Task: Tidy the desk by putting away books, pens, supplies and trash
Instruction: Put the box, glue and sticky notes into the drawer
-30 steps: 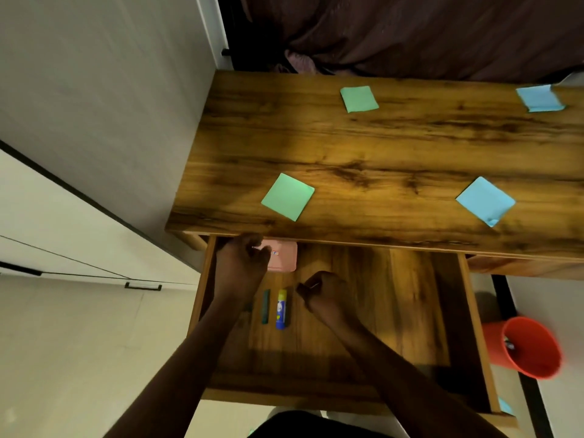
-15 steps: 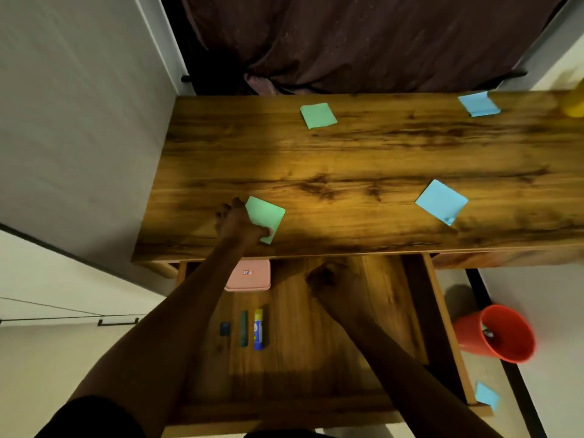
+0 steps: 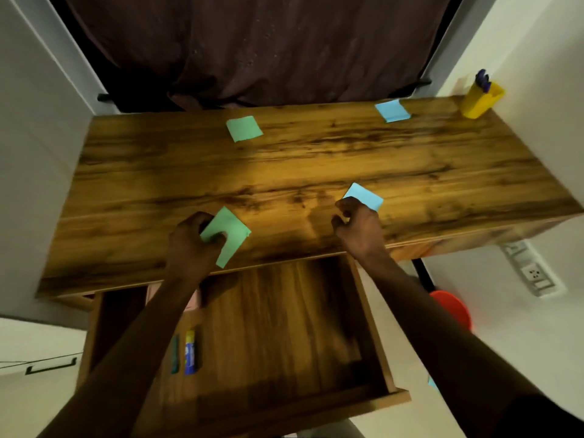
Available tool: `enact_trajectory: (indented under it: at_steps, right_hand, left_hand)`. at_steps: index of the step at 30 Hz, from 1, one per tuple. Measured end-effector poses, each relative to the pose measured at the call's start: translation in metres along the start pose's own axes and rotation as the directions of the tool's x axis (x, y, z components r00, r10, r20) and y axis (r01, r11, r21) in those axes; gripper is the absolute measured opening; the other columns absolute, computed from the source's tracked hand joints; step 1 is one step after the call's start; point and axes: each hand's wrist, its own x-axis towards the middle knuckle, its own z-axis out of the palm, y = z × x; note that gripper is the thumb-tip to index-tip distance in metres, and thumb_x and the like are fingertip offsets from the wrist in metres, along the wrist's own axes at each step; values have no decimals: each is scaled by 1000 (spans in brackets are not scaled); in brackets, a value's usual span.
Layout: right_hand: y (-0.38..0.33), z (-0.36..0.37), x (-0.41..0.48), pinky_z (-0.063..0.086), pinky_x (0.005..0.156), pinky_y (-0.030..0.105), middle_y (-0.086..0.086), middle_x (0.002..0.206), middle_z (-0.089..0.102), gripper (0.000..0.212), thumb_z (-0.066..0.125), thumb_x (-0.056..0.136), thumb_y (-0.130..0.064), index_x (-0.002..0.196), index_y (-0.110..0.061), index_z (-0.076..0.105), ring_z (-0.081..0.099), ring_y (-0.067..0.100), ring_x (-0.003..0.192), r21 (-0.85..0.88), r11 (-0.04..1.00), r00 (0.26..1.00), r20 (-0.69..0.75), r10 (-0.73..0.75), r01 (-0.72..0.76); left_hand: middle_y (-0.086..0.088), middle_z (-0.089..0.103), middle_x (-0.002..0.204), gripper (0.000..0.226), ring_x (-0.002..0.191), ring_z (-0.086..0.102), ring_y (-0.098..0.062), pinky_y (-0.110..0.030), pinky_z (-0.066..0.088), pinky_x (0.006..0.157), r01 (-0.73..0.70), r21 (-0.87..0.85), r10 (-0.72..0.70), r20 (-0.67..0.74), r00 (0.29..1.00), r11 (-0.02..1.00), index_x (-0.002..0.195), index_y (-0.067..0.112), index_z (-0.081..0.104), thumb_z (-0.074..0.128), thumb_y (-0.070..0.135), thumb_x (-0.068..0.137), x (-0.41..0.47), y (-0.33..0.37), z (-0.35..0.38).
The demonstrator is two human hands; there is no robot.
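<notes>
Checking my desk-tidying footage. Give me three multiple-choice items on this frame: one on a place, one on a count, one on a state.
1. Where does the yellow pen holder stand on the desk?
A. far right corner
B. near left corner
C. middle

2. How many sticky notes lie on the desk top?
A. two
B. four
C. six

3. What is the left hand doing?
A. hanging idle
B. pressing flat on bare wood
C. gripping the near green note

Key: 1 A, it stands at the right end by the back edge. 2 B, two green and two blue show. 3 C, its thumb is curled over that note.
</notes>
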Motion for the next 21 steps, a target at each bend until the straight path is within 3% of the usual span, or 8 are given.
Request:
enact_trajectory:
  at_steps: [2, 4, 10, 13, 15, 17, 21]
  right_hand:
    - [17, -13, 28, 53, 97, 38, 10, 130, 65, 48, 72, 88, -23, 134, -15, 60, 63, 28, 120, -129, 991, 1000, 21, 22, -19]
    - [35, -21, 54, 49, 100, 41, 11, 141, 55, 63, 73, 86, -25, 144, -14, 50, 55, 31, 129, -223, 975, 997, 72, 37, -20]
    - [82, -31, 98, 46, 105, 47, 15, 145, 48, 91, 81, 80, -38, 152, -12, 30, 46, 37, 134, -369, 929, 958, 280, 68, 42]
    - [94, -31, 112, 48, 101, 47, 20, 140, 51, 95, 84, 77, -44, 151, -10, 33, 51, 40, 128, -396, 918, 954, 288, 85, 38]
    - [97, -31, 119, 47, 102, 46, 18, 139, 53, 94, 84, 74, -50, 148, -12, 39, 50, 38, 128, -418, 904, 955, 293, 42, 88]
    - [103, -29, 125, 41, 104, 44, 15, 138, 55, 91, 83, 73, -57, 144, -15, 46, 47, 36, 129, -437, 891, 946, 323, 33, 118]
    - [108, -26, 127, 40, 101, 43, 17, 137, 50, 105, 86, 60, -64, 141, -12, 46, 43, 38, 127, -392, 920, 954, 276, 114, 4]
  left_hand:
    - [-7, 71, 108, 33, 89, 69, -22, -40, 61, 73, -13, -20, 14, 57, 998, 1000, 116, 14, 68, 78, 24, 86, -8, 16, 15]
    - [0, 70, 99, 29, 79, 65, -9, -27, 55, 66, -36, -28, 38, 106, 994, 999, 111, 17, 69, 79, 23, 85, -16, 32, 29]
    - [11, 69, 90, 18, 79, 65, 0, -24, 53, 64, -8, -88, 25, 193, 981, 996, 103, 18, 72, 77, 17, 86, -40, 55, 58]
    - [7, 73, 97, 18, 86, 70, -5, -33, 60, 73, 85, -153, -38, 287, 957, 985, 104, 19, 71, 75, 13, 88, -62, 51, 70]
    - [11, 73, 101, 21, 89, 70, 0, -29, 60, 77, 118, -142, -63, 342, 938, 983, 107, 25, 69, 75, 16, 89, -80, 45, 79]
    - [20, 69, 94, 19, 83, 68, 10, -17, 56, 69, 124, -102, -77, 379, 922, 987, 103, 28, 68, 74, 16, 89, -98, 40, 88]
    - [14, 70, 91, 11, 81, 68, 4, -19, 55, 62, 158, -34, -126, 448, 885, 987, 100, 24, 70, 71, 18, 90, -122, 32, 104]
